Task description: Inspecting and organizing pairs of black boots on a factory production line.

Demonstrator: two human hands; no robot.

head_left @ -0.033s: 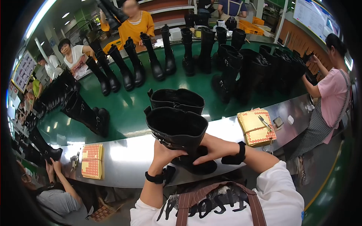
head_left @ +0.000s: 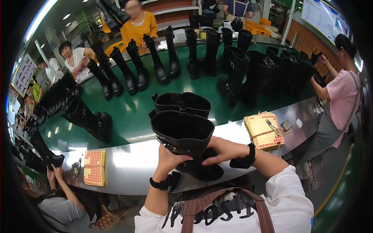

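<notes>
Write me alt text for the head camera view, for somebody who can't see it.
Seen from above, a person's left hand and right hand grip the shaft of a tall black boot standing on a metal counter edge, its twin boot just behind. Rows of black boots stand on the green conveyor, with other workers around it.

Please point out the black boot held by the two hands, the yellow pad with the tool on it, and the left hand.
black boot (head_left: 182, 130): head view, shaft opening.
yellow pad (head_left: 261, 130): head view, top sheet.
left hand (head_left: 170, 159): head view, back of hand.
</notes>
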